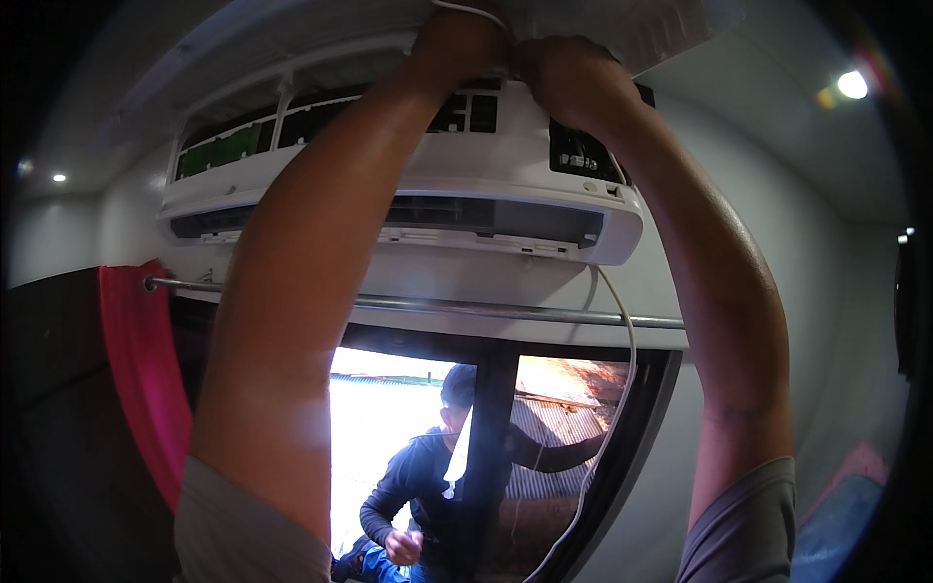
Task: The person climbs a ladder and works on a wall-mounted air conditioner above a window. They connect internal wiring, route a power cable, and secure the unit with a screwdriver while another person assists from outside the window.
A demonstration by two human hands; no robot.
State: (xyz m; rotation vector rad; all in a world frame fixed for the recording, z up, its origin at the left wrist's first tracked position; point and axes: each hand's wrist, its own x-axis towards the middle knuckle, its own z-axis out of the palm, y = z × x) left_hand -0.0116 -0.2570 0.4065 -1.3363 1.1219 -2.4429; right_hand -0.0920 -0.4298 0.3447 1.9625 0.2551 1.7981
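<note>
Both my arms are raised to a white wall-mounted air conditioner (466,175), its front panel (671,29) lifted at the top. My left hand (465,44) is at the unit's upper middle, dim and cut by the top edge, its fingers hidden. A thin white wire (471,8) curves over it. Close to its right, my right hand (573,78) has its fingers curled in toward the left one; what they hold is hidden. Below the right hand is a dark opening (578,151) with small parts inside. A green filter area (228,149) shows at the unit's left.
Under the unit runs a metal curtain rod (486,309) with a red curtain (141,360) at its left. A white cable (632,360) hangs from the unit past the dark-framed window (496,437). Outside, a person in dark clothes (428,476) is by the window.
</note>
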